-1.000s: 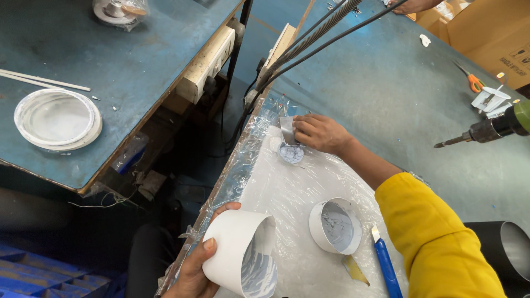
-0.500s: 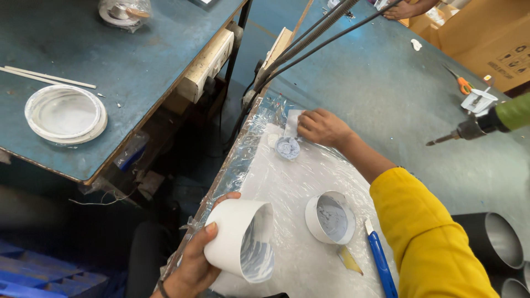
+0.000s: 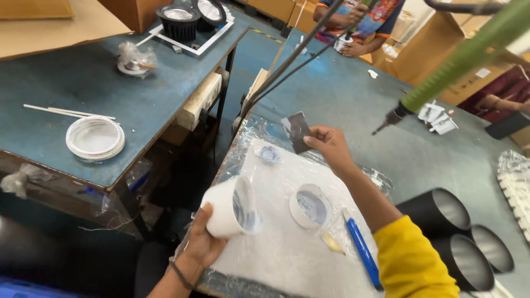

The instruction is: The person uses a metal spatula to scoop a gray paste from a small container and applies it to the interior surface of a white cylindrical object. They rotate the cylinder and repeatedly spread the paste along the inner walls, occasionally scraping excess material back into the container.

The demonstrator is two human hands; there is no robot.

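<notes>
1. Head view: left hand (image 3: 201,243) grips a white cylindrical housing (image 3: 229,207), fingers closed round it, near the worktop (image 3: 331,94) edge.
2. Right hand (image 3: 331,148) pinches a small dark card (image 3: 297,131), lifted above the plastic-wrapped board (image 3: 276,259).
3. White ring (image 3: 310,206) lies on the board, apparently not yet fitted.

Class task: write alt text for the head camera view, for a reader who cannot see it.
The left hand holds a white cylindrical housing, while the right hand lifts a small dark card above a plastic-covered white board. A white ring and blue-handled tool lie there.
</notes>
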